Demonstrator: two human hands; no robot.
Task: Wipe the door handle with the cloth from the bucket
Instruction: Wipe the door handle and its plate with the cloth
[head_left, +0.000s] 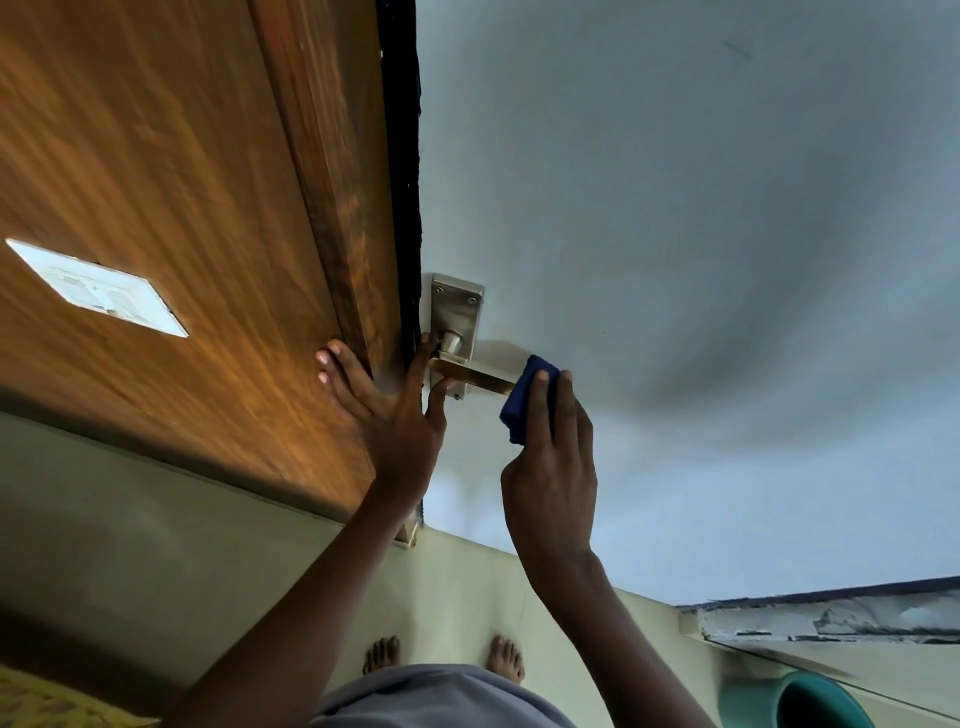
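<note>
Right hand (550, 467) presses cloth (524, 402) against handle (470, 376).

Door handle (470, 378): polished brass-coloured metal lever, glossy. Backplate (458, 312): brushed silver metal, satin sheen, screw heads visible. Cloth (524, 402): dark blue fabric, matt, soft nap. Door (675, 260): painted pale grey-blue, smooth, matt. Wall panel (156, 182): wood-grain finish, semi-gloss. Bucket (795, 701): green plastic, smooth.

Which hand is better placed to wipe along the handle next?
The right hand: it already presses the blue cloth on the lever's free end. The left hand only steadies the handle's base.
</note>
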